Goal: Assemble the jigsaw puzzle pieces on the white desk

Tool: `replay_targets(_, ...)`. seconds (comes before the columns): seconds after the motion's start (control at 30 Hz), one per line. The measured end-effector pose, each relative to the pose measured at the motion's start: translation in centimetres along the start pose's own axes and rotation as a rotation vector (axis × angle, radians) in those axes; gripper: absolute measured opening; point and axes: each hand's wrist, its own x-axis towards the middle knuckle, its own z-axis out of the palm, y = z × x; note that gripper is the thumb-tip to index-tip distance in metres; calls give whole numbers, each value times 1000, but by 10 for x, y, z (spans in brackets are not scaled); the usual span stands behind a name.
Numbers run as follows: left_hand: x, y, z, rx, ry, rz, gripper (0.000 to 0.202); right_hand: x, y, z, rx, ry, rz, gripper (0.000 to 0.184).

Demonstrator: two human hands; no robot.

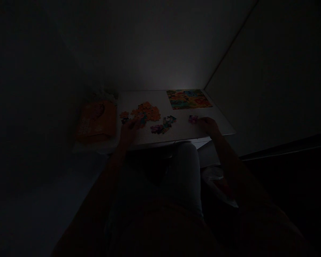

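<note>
The scene is very dark. My left hand (129, 130) rests at the near left edge of a heap of loose jigsaw puzzle pieces (148, 111), mostly orange backs. Its fingers look slightly apart over the pieces, though detail is poor. On the right, my right hand (209, 125) has its fingertips closed at the edge of a purple puzzle piece (193, 119), low over the white table (180, 129). Between my hands lies a small cluster of joined or overlapping coloured pieces (164, 125), purple at its left and greenish at its right.
A colourful picture sheet (188, 99) lies at the back right of the table, near the wall (160, 53). An orange box (96, 119) stands at the left. Below the right side, a whitish bag (216, 178) sits beside my leg (188, 171).
</note>
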Motion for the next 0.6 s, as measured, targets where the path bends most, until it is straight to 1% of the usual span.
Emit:
replay_targets(0.1, 0, -4, 1, -18, -11, 11, 52, -7, -4, 14, -41, 98, -13, 41)
replay_targets(0.13, 1, -5, 1, -20, -27, 26, 51, -11, -10, 23, -45, 111, -39, 41)
replay_targets(0.17, 1, -6, 1, -16, -50, 44, 51, -17, -17, 33, -45, 94, -90, 40)
replay_targets(0.2, 1, -7, 2, -10, -71, 62, 51, -24, -27, 46, -38, 54, -157, 37)
replay_targets(0.27, 1, -8, 2, 0, -102, 83, 51, -41, -52, 74, -9, -96, -374, 35)
replay_targets(0.3, 0, -8, 2, 8, -118, 81, 51, -50, -67, 89, 32, -157, -455, 36)
replay_targets(0.33, -1, -8, 3, 14, -135, 74, 51, -58, -82, 103, 68, -200, -507, 38)
replay_targets(0.4, -2, -6, 3, 18, -190, 68, 50, -71, -110, 128, 115, -268, -559, 43)
replay_targets(0.47, -3, -5, 3, 32, -256, 77, 49, -78, -132, 144, 142, -319, -569, 50)
replay_targets(0.53, -4, -5, 4, 56, -295, 90, 50, -80, -143, 152, 163, -360, -566, 60)
replay_targets(0.6, -4, -7, 5, 69, -278, 87, 52, -77, -142, 150, 184, -368, -549, 68)
